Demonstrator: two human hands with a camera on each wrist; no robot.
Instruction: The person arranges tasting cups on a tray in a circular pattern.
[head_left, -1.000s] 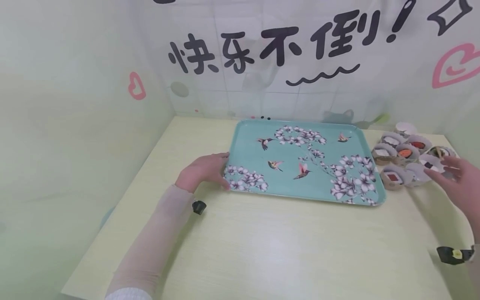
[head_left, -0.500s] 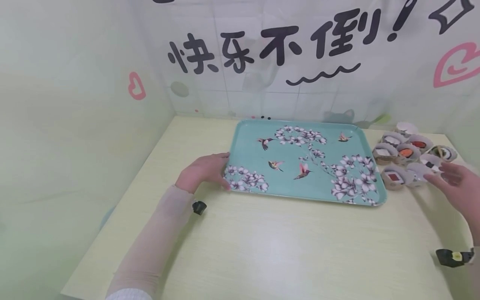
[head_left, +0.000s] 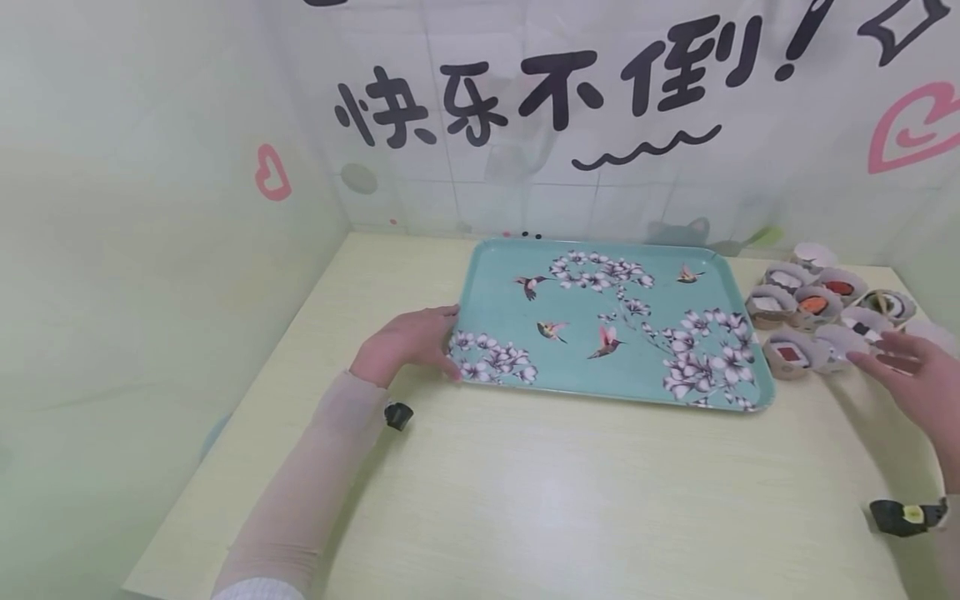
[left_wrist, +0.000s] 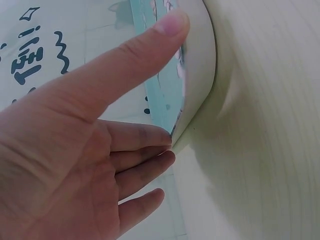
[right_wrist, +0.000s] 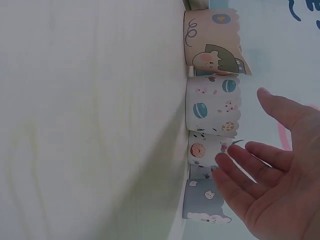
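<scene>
Left hand on the teal tray's edge, right hand open by the paper cups.

The floral teal tray [head_left: 600, 325] lies flat on the pale yellow table [head_left: 525, 500], toward its far side. The left hand [head_left: 405, 342] rests against its left rim, thumb over the edge and fingers straight alongside. Just right of the tray stands a cluster of patterned paper cups [head_left: 817, 304] holding sushi pieces; the right hand [head_left: 918, 379], fingers spread and straight, hovers just beside the nearest cups [right_wrist: 212, 105], holding nothing.
</scene>
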